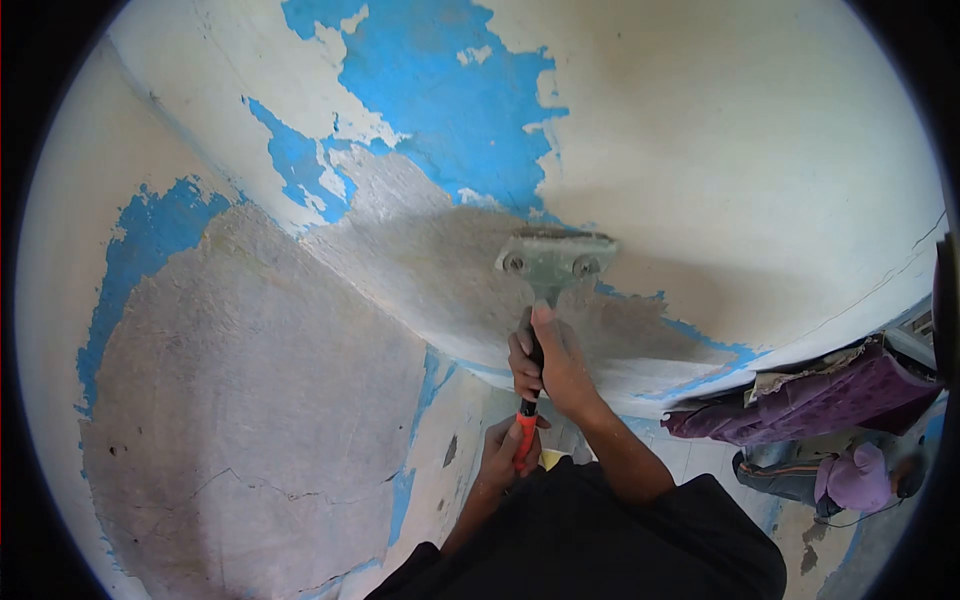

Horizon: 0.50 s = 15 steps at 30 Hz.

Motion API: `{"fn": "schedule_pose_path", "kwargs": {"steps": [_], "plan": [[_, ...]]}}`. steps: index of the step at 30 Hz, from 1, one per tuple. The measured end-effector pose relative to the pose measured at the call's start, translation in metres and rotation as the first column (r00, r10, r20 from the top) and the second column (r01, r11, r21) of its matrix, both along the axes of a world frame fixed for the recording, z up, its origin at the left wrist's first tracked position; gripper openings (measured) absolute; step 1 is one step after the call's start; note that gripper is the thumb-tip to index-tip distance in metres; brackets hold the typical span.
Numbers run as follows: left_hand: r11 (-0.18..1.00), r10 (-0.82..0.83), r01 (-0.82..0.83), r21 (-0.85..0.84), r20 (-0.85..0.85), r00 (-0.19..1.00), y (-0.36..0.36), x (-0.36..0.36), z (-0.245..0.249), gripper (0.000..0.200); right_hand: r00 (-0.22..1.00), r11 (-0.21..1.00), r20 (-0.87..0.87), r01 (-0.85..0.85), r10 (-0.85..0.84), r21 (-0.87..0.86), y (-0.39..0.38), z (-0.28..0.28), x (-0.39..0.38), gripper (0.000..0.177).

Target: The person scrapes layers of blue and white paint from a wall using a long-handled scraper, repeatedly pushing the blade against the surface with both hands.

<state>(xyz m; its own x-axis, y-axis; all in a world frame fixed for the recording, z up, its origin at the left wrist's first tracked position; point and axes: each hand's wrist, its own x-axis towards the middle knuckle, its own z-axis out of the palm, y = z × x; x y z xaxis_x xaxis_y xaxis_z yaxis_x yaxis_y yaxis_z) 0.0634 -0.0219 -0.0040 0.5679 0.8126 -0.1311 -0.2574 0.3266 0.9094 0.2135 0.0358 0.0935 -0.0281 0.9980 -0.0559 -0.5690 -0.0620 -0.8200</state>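
Observation:
A long-handled scraper (553, 262) with a wide head and two screws has its blade edge against the wall (690, 140). My right hand (556, 368) is wrapped round the black upper part of its handle, the thumb pointing toward the head. Lower down, my left hand (500, 452) grips the red part of the handle (525, 438). Beyond the blade lie cream paint and a ragged blue paint patch (450, 90). Bare grey plaster (400, 240) shows around and beside the scraper head.
On the adjoining wall at left is a large bare grey patch (270, 400) with a crack and blue edges. A purple cloth-covered object (810, 400) stands at right. Below it, a person in a purple top (855, 478) is on the floor level.

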Motion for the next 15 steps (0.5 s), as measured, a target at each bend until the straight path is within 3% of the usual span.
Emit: {"fn": "schedule_pose_path", "kwargs": {"steps": [5,7,10,15], "plan": [[0.994,0.004,-0.007,-0.111,-0.035,0.999,-0.015,-0.010,-0.034,0.059,0.999,0.998,-0.014,-0.031,0.030,-0.056,-0.007,-0.049,-0.006,0.049],[0.990,0.016,-0.026,-0.142,-0.067,0.998,-0.018,-0.013,-0.033,0.059,0.999,0.999,-0.026,-0.025,0.024,-0.045,-0.005,-0.042,-0.006,0.049],[1.000,0.013,-0.014,-0.008,-0.075,0.997,0.004,-0.014,-0.020,0.059,0.999,1.000,-0.032,-0.007,0.007,-0.009,0.001,-0.019,-0.006,0.049],[0.999,-0.036,0.034,-0.031,-0.079,0.996,0.011,-0.015,-0.035,0.058,1.000,1.000,-0.024,0.009,-0.009,0.014,0.004,-0.029,-0.004,0.050]]}}
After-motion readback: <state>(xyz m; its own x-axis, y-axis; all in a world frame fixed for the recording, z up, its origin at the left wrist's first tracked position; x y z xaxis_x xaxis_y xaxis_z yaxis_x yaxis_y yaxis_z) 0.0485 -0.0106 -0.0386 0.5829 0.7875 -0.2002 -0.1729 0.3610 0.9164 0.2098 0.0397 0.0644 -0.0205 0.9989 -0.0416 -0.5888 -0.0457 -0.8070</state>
